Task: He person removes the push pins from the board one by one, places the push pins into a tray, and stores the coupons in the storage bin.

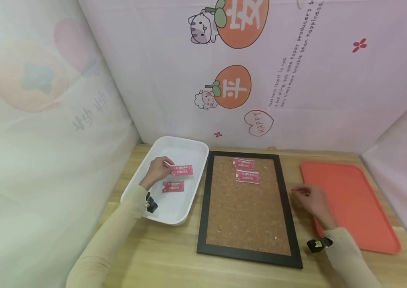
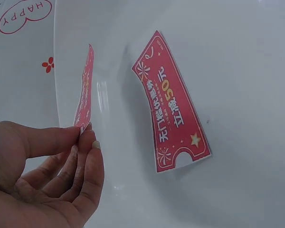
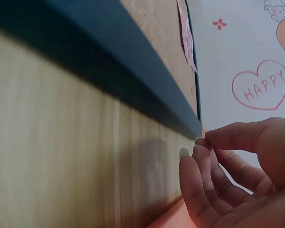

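My left hand (image 1: 157,171) is over the white tray, pinching a pink paper coupon (image 1: 182,170) by its end between thumb and fingertips. In the left wrist view this coupon stands edge-on above the tray. A second pink coupon (image 2: 173,104), slightly bent, lies on the tray bottom beside the hand. Two more coupons, an upper one (image 1: 244,164) and a lower one (image 1: 247,177), are on the top part of the cork board (image 1: 246,216). My right hand (image 1: 310,197) hovers beside the board's right frame, fingers loosely curled, thumb near the index tip, with nothing showing between them.
The white tray (image 1: 127,188) stands left of the black-framed board. An orange-red tray (image 1: 351,200) lies to the right, partly under the right forearm. Small pale pins, one low on the right (image 1: 275,238), dot the cork. A printed cloth (image 1: 174,100) hangs behind the wooden table (image 1: 163,256).
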{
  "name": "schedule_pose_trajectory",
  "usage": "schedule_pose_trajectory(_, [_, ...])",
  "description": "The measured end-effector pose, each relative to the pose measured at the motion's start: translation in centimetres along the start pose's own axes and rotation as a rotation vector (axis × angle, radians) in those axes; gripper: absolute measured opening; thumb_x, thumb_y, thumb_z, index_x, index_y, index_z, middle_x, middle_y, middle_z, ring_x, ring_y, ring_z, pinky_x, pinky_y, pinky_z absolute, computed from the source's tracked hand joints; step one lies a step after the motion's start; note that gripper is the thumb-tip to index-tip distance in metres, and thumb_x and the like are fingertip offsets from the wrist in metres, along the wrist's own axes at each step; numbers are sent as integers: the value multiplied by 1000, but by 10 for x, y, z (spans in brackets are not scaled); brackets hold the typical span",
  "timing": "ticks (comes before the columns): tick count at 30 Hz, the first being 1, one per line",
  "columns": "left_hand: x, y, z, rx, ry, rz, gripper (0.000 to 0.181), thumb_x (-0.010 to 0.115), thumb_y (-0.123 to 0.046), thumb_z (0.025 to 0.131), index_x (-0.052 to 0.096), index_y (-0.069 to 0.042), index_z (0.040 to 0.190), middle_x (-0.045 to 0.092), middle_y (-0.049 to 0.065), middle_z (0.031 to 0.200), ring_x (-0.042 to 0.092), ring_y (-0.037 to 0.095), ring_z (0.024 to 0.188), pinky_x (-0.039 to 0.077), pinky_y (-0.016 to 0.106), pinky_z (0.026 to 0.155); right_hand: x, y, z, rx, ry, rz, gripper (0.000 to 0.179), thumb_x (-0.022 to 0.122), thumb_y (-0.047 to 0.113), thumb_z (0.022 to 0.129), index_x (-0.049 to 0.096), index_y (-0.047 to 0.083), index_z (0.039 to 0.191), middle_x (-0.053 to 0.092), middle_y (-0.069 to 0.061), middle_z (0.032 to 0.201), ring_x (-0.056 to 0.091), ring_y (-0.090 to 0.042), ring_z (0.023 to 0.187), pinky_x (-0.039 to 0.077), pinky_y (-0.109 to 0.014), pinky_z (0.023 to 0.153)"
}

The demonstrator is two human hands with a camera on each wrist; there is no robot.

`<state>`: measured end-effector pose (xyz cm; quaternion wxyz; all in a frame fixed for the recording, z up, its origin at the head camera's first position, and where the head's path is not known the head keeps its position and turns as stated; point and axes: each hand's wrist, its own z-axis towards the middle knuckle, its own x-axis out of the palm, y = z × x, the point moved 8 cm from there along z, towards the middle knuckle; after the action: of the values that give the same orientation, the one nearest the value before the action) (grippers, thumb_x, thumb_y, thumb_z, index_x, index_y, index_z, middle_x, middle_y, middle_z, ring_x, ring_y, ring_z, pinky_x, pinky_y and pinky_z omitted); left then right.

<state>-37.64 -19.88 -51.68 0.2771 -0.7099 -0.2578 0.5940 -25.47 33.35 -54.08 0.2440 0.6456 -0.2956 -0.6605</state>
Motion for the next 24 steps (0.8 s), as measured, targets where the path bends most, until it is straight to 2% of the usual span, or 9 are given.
schedule_pose_trajectory(5, [5,12,0,-46,40,25,23,67,-11,96,69,-2,116,73,23,116,74,32,99,62,38,81,-4,-14,-6,18,1,-1,28,59,13,104,67,-8,120,71,-33,111,71,-19,74,57,-26,58])
schedule_pose_trajectory(10, [6,12,2,-57,61,39,22,68,-10,95,69,-1,116,73,22,114,72,32,99,61,35,80,-14,-27,-8,56,-7,-16,30,60,15,104,66,-9,121,70,-33,111,71,-19,74,59,-26,59])
schedule_pose_trajectory(14, [8,13,5,-59,79,43,24,68,-10,95,68,-1,117,73,22,113,72,31,98,60,34,77,-21,-34,-8,69,-22,-31,31,62,17,103,66,-9,119,71,-31,109,69,-15,72,57,-25,57])
schedule_pose_trajectory(19, [9,21,7,-75,62,70,26,67,-9,94,67,-1,118,71,21,113,70,32,100,60,35,78,-26,-40,-10,61,-32,-56,33,63,19,103,67,-9,119,72,-29,105,66,-9,69,57,-25,56])
schedule_pose_trajectory(24, [9,29,7,-90,51,82,26,67,-10,94,67,-1,119,70,20,113,69,31,100,60,36,80,-30,-44,-14,60,-45,-48,33,63,18,103,67,-11,119,71,-33,108,65,-8,68,57,-26,56])
